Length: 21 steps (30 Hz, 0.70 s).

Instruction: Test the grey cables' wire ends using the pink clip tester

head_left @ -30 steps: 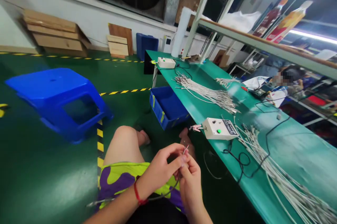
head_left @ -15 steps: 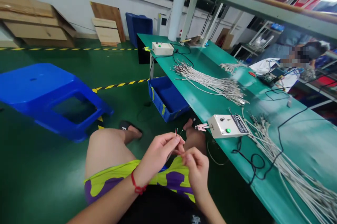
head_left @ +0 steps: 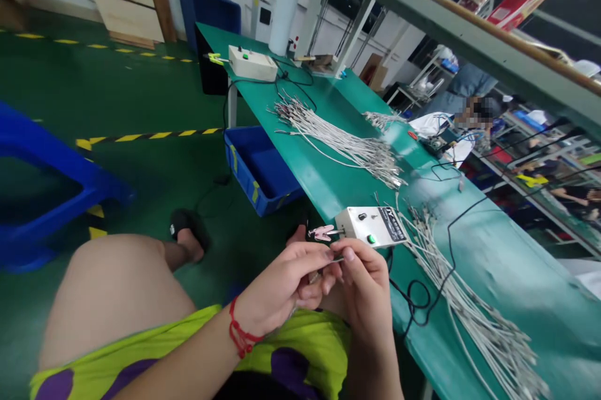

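We see the L hand (head_left: 282, 281), red cord around the wrist, & the R hand (head_left: 364, 293) held together just in front of the near end of the tabletop (head_left: 516, 275), over our lap. Both grips look closed, fingertips pinched on a thin wire end (head_left: 337, 259), which sits btwn the two hands & is mostly hidden by the fingers. Can't tell much more abt it, too small.

Just past the hands: white tester box (head_left: 369, 226) w/ green button (head_left: 371, 238), on the tabletop, pink alligator clip (head_left: 323, 233) sticking out its left side, near but not touching the L hand's fingers. To the right of the box: loose bundle of white wire leads (head_left: 451, 281) running toward the near right, black cable (head_left: 413, 293) looped beside it. Farther along: a 2nd bundle of white leads (head_left: 338, 140), a small 3rd bundle (head_left: 380, 118), & a 2nd white box (head_left: 251, 63) at the far end w/ yellow clip (head_left: 215, 59).

Blue plastic crate (head_left: 258, 168) on the floor, right by the tabletop's left edge. Blue stool (head_left: 47, 200) lies on its side at far left. Our bare thigh (head_left: 107, 300) & green-purple shorts (head_left: 300, 337) fill the near side. Co-worker's white sleeve (head_left: 436, 124) shows at far right.
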### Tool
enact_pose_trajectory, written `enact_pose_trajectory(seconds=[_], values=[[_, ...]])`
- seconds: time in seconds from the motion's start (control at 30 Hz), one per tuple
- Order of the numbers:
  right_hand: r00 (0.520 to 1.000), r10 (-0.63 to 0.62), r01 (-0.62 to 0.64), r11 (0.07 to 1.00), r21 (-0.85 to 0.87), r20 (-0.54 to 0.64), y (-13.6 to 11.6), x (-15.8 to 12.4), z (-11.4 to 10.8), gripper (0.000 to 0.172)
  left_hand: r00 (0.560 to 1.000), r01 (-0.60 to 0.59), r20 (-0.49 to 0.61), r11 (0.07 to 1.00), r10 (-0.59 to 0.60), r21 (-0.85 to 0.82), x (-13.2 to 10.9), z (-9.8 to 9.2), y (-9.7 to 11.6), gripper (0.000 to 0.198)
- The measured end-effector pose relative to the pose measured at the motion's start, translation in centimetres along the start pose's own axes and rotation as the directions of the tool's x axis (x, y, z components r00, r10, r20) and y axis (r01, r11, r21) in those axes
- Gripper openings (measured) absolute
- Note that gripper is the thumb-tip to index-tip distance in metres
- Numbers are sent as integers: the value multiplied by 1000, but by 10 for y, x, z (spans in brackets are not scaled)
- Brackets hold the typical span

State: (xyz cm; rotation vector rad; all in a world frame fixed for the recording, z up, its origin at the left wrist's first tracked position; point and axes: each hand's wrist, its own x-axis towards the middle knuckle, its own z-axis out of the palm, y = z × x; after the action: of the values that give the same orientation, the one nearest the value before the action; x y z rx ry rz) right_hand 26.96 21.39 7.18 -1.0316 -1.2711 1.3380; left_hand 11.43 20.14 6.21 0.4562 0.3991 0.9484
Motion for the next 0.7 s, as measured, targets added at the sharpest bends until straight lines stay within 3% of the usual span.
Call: enact_pose_trajectory(seconds=[0.07,0.17,0.27,0.37,0.53,0.7], values=[[996,16,-11,999,52,-93,4,-1,-1,23,1000,2,-8,1000,-2,29,2,-1,1,31],[969,-67,82,995,50,-237,7,-9,8,23,986,-124,-96,982,139,143,-2,-2,5,34],[962,-101,97,995,-26,-255,13,-18,19,18,923,-247,-188,890,337,383,-8,-2,5,31],[965,-75,67,997,-42,-251,23,-22,24,17,861,-251,-231,773,454,583,-14,-7,-3,24],[969,-62,50,997,-59,-240,36,-15,28,13,816,-212,-281,715,505,666,-20,-20,-16,22],[955,-136,58,957,-284,-263,8,-17,31,13,808,-176,-370,788,458,590,-17,-23,-18,25]])
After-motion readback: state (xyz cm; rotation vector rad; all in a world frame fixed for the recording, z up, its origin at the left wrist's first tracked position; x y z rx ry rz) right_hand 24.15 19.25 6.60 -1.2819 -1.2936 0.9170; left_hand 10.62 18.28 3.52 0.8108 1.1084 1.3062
